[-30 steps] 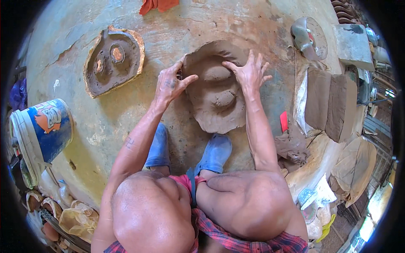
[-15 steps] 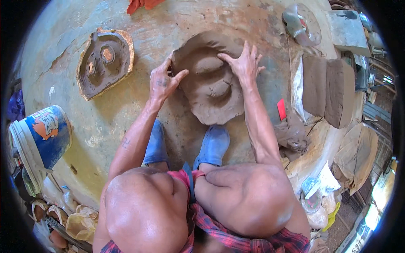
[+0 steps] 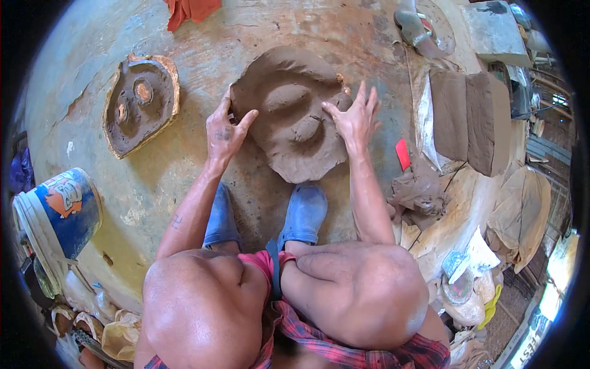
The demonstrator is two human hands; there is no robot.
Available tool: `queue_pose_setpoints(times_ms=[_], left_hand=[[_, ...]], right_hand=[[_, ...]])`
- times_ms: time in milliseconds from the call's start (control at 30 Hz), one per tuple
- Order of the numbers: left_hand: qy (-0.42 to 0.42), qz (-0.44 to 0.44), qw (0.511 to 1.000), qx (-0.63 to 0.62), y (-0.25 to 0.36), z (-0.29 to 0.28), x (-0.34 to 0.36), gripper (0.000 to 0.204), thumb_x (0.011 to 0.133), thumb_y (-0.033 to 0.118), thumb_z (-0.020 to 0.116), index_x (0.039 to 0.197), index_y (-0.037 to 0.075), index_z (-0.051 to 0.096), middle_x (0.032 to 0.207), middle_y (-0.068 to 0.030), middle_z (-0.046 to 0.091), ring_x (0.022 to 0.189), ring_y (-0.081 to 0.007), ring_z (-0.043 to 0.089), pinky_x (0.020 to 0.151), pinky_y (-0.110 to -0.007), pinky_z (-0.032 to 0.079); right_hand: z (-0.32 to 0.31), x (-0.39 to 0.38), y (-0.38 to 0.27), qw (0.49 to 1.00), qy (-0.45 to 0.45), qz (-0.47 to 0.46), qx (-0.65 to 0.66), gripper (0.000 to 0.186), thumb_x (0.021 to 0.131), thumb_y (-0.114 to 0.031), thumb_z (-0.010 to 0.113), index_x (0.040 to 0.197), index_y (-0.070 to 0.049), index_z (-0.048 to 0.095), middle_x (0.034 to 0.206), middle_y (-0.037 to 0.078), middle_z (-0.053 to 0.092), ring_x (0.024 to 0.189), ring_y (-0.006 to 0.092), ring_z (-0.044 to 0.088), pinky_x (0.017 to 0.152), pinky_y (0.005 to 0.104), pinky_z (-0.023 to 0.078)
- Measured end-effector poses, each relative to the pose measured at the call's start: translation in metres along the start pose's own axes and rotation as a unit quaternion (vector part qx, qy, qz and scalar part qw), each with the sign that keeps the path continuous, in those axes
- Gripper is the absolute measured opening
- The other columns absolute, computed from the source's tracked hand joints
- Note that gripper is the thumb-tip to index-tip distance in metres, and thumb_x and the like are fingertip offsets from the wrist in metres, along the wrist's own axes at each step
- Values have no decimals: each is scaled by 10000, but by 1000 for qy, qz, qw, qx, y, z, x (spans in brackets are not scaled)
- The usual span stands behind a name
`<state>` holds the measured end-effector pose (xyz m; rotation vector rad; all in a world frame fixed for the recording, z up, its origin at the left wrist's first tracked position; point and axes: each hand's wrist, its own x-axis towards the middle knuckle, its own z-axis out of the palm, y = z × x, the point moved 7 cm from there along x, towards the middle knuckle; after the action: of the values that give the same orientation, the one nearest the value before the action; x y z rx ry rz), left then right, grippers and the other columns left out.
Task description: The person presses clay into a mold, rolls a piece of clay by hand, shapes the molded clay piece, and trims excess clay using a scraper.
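Observation:
A soft grey-brown clay slab (image 3: 292, 154) lies between my hands, with two rounded bumps and hollows around them. Along its left edge, my left hand (image 3: 225, 133) has its fingers at the outer side and its thumb over the top, gripping the rim. My right hand (image 3: 355, 122) is at the right edge, its thumb touching the clay and its other fingers spread outward. Small orange-brown bits show at the slab's upper right edge; what lies beneath is mostly hidden. To the left sits a similar clay-lined mould (image 3: 140, 138) with a rough tan rim and two raised knobs.
A blue and white bucket (image 3: 70, 206) stands at left. On the right are thick clay slabs (image 3: 452, 117), a clay lump (image 3: 421, 194), a red piece (image 3: 402, 154) and a grey block (image 3: 498, 34). An orange cloth (image 3: 192, 11) lies at the far edge. My blue shoes (image 3: 305, 212) are just below the slab.
The slab has turned a little counterclockwise, and orange-brown bits now show at its upper right. My right hand has moved down along the edge. The whole view has shifted slightly.

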<state>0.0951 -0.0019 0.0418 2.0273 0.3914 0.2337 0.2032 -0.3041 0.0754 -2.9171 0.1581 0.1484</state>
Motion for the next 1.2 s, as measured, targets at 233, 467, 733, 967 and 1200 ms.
queue_pose_setpoints(times_ms=[233,467,733,967,1200], left_hand=[[-9,-42,998,-37,-2,-3,-30,779,881,234,844,1531,-1,486,1216,-230,745,1076,-309,754,914,-399,613],[-6,-158,982,-99,-19,0,-81,763,895,128,836,1500,-9,392,1144,-206,751,1054,-249,742,915,-371,615],[-16,-203,965,-164,-6,4,-97,866,883,103,848,1543,23,293,1088,-200,767,994,-204,748,908,-357,612],[-18,-212,968,-135,-17,-4,-77,886,878,107,859,1581,5,328,1157,-197,765,1024,-188,735,931,-350,592],[-20,-172,974,-144,-26,-10,-55,805,855,145,879,1520,2,448,1068,-192,793,947,-182,766,854,-332,616]], right_hand=[[18,-15,12,990,-46,87,100,1138,763,-564,878,1653,-166,292,1692,222,280,1530,516,280,1130,809,268],[-19,8,26,974,95,-41,203,877,873,-457,824,1515,27,472,1547,267,493,1431,413,484,1185,452,412],[-19,72,-48,949,3,-274,156,559,908,-376,779,1334,-27,684,1324,209,698,1224,365,667,1073,423,518],[29,131,-124,852,-366,-374,-15,514,828,-322,851,1238,-28,751,1091,195,784,1005,299,765,865,408,587],[59,161,-105,829,-486,-273,-40,276,782,-241,907,897,-24,782,769,67,759,703,155,723,631,352,558]])
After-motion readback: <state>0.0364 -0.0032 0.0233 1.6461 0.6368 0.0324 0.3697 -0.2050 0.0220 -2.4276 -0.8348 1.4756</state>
